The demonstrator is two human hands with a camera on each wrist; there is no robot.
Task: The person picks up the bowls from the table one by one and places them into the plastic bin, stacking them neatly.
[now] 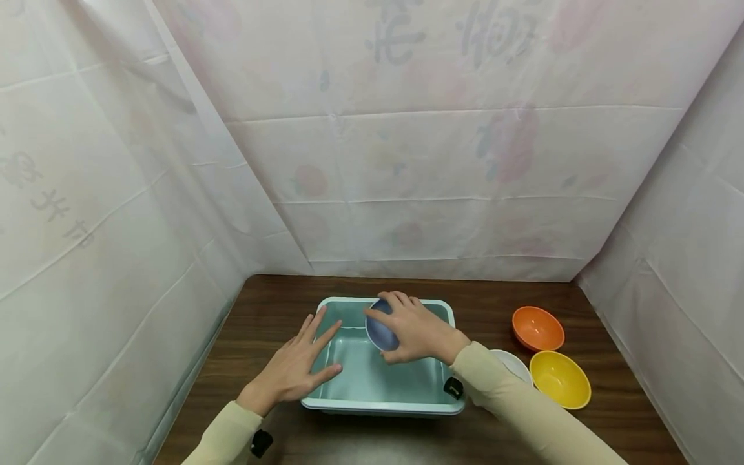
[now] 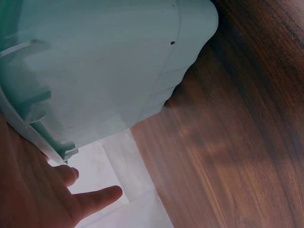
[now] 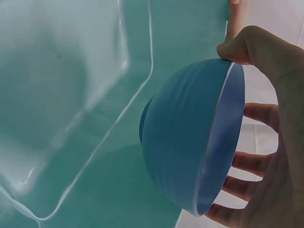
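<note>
A blue bowl (image 1: 380, 334) is held over the light teal basin (image 1: 380, 408) by my right hand (image 1: 420, 330). In the right wrist view the bowl (image 3: 185, 137) is tipped on its side, its opening toward the palm. The thumb lies at one side of its rim and several fingertips are at the rim's other parts. My left hand (image 1: 298, 365), fingers spread and holding nothing, is at the basin's left rim. In the left wrist view that hand (image 2: 38, 190) is beside the basin's outer wall (image 2: 104, 76); whether it touches the rim I cannot tell.
Right of the basin, an orange bowl (image 1: 538, 329), a yellow bowl (image 1: 560, 381) and a white bowl (image 1: 513, 365) stand on the dark wooden table (image 1: 488, 297). My right sleeve partly covers the white one. Pale printed sheets (image 1: 407, 161) hang at the back and both sides.
</note>
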